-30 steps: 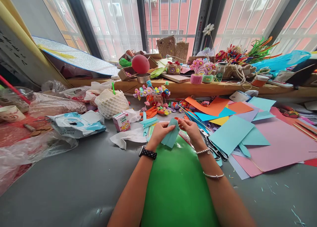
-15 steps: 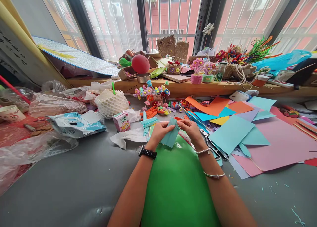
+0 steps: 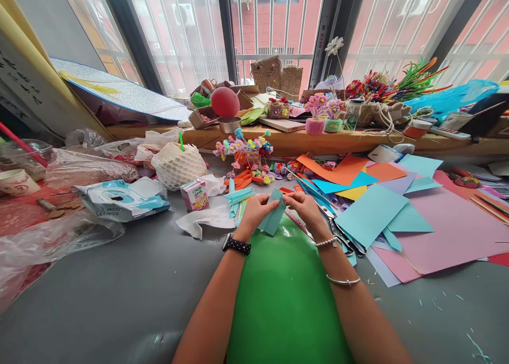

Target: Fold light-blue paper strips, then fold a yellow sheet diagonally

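Note:
Between both hands is a small folded piece of teal paper (image 3: 272, 219), tilted, with crease lines across it. My left hand (image 3: 254, 211) pinches its left side, thumb on the front face. At the upper right corner, the fingertips of my right hand (image 3: 304, 207) close on the paper's edge. Under the hands lies a large glossy green balloon-like object (image 3: 290, 295). Scissors (image 3: 350, 240) lie right of my right wrist, partly covered by a sheet of light blue paper (image 3: 371, 213). Thin teal paper strips (image 3: 239, 195) rest beyond my left hand.
Coloured sheets, among them a large pink one (image 3: 457, 226), spread over the right side. On the left are a wet-wipe pack (image 3: 123, 198), a small pink carton (image 3: 194, 194), a foam-netted coconut (image 3: 178, 165) and plastic bags. Crafts line the wooden ledge (image 3: 278, 140) at the back.
The teal paper has tilted slightly and shifted a little to the left in my fingers. Both hands keep nearly the same place and grip.

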A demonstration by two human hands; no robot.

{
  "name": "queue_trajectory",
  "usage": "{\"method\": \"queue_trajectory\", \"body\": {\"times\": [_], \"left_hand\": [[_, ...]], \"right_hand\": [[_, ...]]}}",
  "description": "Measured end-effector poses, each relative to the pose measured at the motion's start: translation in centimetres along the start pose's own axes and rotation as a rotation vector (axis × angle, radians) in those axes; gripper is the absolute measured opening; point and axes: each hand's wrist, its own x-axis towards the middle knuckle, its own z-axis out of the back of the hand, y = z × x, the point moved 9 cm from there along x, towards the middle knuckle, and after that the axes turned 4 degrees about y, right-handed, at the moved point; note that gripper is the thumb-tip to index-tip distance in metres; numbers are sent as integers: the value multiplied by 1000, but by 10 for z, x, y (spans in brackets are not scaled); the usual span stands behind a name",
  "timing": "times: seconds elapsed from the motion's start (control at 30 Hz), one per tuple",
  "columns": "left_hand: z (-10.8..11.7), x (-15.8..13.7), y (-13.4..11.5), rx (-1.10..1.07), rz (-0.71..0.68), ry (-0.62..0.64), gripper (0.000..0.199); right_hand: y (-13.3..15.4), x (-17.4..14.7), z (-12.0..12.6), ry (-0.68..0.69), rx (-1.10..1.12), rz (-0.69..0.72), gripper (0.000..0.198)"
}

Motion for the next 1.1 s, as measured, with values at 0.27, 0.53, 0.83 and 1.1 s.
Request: {"method": "queue_trajectory", "body": {"times": [0.27,0.53,0.83,1.1], "left_hand": [[1,0,-1,42,-12,-27,29],[5,0,-6,161,-72,-101,25],[2,1,1,29,-17,-52,30],[2,2,7,-133,26,-50,32]], "right_hand": [[7,-1,3,-85,-169,61,22],[19,-1,-5,-137,-588,244,21],[16,0,-19,-115,-929,330,31],[21,-2,-16,-124,-808,316,42]]}}
